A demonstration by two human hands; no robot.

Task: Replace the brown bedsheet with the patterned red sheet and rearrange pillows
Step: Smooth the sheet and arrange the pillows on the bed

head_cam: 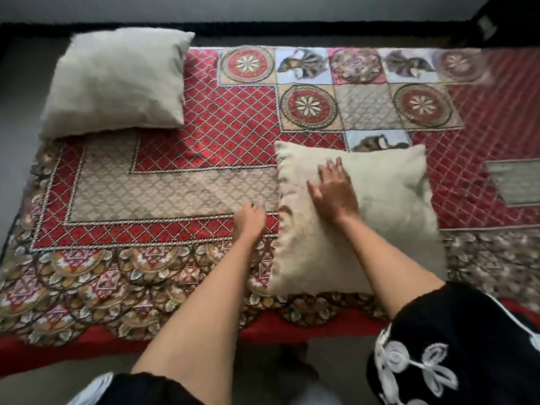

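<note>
While right hand (333, 190) presses flat on near pillow (380, 223), left hand (251, 219) loosely curled beside its edge, red sheet (228, 121) bare between pillows

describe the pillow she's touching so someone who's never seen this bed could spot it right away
Start at the patterned red sheet covering the bed. Two beige pillows lie on it; this pillow is at the near edge, right of centre. Unlike the far pillow at the far left corner, it has the right hand resting flat on it.

bare sheet (181, 185) between pillows (117, 83) — open passage
</note>
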